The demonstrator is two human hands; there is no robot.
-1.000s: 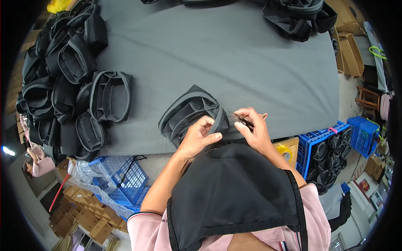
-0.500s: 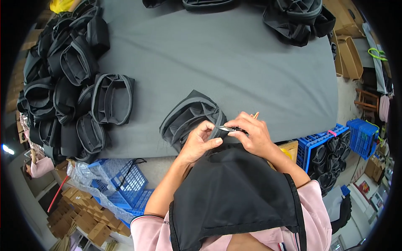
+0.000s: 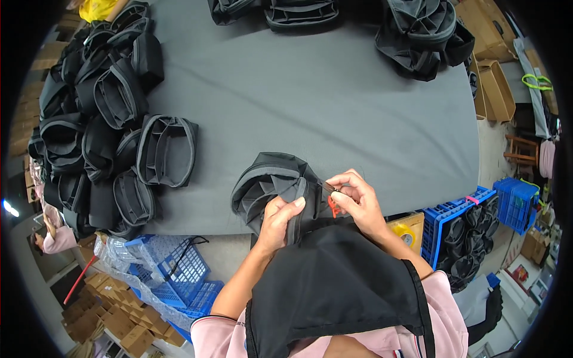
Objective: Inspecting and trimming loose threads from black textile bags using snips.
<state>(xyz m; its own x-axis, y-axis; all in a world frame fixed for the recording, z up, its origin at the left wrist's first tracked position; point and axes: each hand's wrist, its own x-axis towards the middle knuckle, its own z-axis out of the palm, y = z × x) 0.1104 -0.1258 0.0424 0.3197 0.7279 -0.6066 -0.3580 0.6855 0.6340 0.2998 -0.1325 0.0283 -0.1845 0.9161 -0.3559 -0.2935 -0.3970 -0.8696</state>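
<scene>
A black fabric pouch with inner dividers (image 3: 258, 190) rests at the near edge of the table, its mouth facing up. My left hand (image 3: 279, 223) is closed on the pouch's near-right rim, thumb on top. In the fingers of my right hand (image 3: 359, 200) is a pair of small thread snips (image 3: 327, 187). Their dark tip points at the pouch's right rim, and an orange-red part hangs below the fingers. Whether the tip touches the fabric cannot be made out.
Similar black pouches (image 3: 119, 95) are heaped along the table's left side. More pouches (image 3: 418, 27) lie at the far edge of the grey table (image 3: 334, 101). Blue crates (image 3: 173, 268) stand below left, and another crate (image 3: 430, 230) at right holds pouches. A person (image 3: 57, 235) is far left.
My right hand has turned, with the snips' tip now at the pouch's right rim. My left hand has shifted its grip, thumb now over the rim. The view has tilted slightly.
</scene>
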